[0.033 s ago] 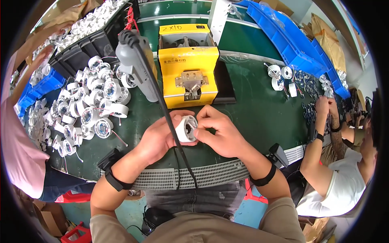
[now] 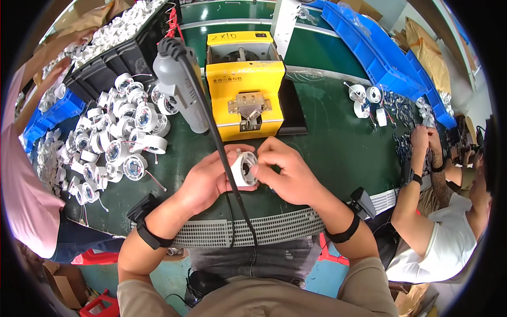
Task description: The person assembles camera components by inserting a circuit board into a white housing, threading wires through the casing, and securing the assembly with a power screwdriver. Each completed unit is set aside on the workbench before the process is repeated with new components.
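The white housing (image 2: 241,175), above the desk's (image 2: 327,153) near side, is grasped by the left hand (image 2: 207,177); the right hand (image 2: 288,174) meets its open face, grip unclear. Probably light, stiff, smooth; best held around the outside.

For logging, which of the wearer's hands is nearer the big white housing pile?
Left. The left hand is right of the pile, holding one housing; the right hand is farther right.

A white, round, hollow housing (image 2: 241,175) sits tilted in the left hand (image 2: 207,177), its open face turned rightward.
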A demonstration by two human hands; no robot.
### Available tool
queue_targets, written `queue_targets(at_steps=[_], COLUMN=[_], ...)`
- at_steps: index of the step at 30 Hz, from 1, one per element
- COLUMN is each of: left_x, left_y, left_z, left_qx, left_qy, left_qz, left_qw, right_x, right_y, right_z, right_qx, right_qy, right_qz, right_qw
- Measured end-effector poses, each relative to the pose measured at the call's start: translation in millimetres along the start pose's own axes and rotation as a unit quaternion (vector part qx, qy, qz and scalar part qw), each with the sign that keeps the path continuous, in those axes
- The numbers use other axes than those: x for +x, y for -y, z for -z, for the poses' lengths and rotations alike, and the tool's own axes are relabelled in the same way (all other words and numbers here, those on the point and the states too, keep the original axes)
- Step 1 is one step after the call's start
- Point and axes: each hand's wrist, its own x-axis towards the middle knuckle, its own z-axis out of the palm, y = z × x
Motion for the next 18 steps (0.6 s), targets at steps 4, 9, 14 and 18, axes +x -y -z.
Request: queue_targets(at_steps=[4, 9, 14, 18], left_x=[0, -1, -2, -5], left_y=[0, -1, 2, 2], left_z=[2, 2, 6, 0], left_qx=[-0.014, -0.039, -0.061, -0.089], left_qy=[0.006, -0.031, 0.004, 0.063], left_qz=[-0.016, -0.077, -0.103, -0.1], left_qw=[1.0, 0.996, 0.993, 0.989], right_x=[2, 2, -4, -1], right_y=[15, 9, 16, 7], right_z=[0, 12, 7, -8], right_qx=[-0.059, -0.209, 0.111, 0.219], right_qy=[-0.1, -0.178, -0.072, -0.057], right_qz=[0.037, 0.193, -0.053, -0.006], right_qw=[0.993, 0.942, 0.99, 0.974])
